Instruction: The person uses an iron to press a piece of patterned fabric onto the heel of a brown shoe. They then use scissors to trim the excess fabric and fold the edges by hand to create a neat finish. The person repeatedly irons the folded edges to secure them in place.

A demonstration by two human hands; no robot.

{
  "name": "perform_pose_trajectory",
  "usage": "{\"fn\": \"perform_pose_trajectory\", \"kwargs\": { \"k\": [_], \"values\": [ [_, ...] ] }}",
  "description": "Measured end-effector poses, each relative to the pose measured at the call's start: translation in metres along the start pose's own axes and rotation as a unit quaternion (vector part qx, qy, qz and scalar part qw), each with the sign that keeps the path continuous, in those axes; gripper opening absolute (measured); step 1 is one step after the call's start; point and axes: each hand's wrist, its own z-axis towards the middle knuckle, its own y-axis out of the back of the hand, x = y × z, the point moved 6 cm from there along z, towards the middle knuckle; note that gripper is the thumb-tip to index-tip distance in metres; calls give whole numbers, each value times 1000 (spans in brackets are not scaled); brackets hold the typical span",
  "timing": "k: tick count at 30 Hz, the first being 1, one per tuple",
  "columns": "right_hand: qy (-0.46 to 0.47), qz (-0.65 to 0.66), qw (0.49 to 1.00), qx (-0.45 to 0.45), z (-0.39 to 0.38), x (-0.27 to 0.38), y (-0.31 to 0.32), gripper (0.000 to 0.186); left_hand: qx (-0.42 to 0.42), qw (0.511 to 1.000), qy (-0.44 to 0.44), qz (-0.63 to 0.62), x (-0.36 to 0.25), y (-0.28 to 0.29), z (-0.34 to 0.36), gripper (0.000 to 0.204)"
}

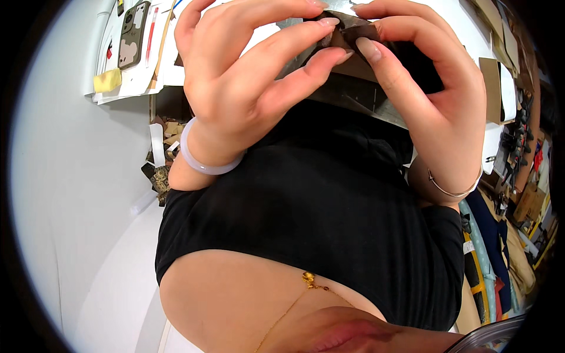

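Note:
Both hands are raised at the top of the view, fingertips close together around a small dark brown piece (pixel 360 33) that looks like leather or stiff cloth. The thumb of my right hand (pixel 450 97) presses on its near face, with the fingers curled behind. My left hand (pixel 226 88) meets the piece from the other side with its fingertips, its fingers bent. What lies between the left fingertips is partly hidden. Beneath the hands is a dark grey, scuffed flat surface (pixel 365 94) at the near edge of the worktable.
A phone in a patterned case (pixel 133 35), a red pen (pixel 152 32) and a yellow sponge-like block (pixel 107 80) lie on white sheets at the left. Scraps (pixel 170 132) are heaped below them. A cardboard piece (pixel 491 88) stands right; fabric rolls (pixel 479 247) lean lower right.

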Motion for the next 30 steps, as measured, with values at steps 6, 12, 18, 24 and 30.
{"fn": "perform_pose_trajectory", "kwargs": {
  "k": [6,12,18,24,30],
  "values": [
    [-5,13,1000,12,2,0,1,19,-190,972,-58,-127,20,-15,-11,34],
    [-13,24,999,18,3,-5,1,18,-66,996,-46,-48,3,4,4,33],
    [-19,25,999,14,4,-5,0,17,-109,989,-32,-96,12,-7,1,32],
    [-25,31,999,14,5,-7,-1,17,-48,997,-25,-56,0,7,13,31],
    [-32,24,999,9,5,-7,3,16,-15,999,-49,-17,-5,10,17,29]
  ]
}}
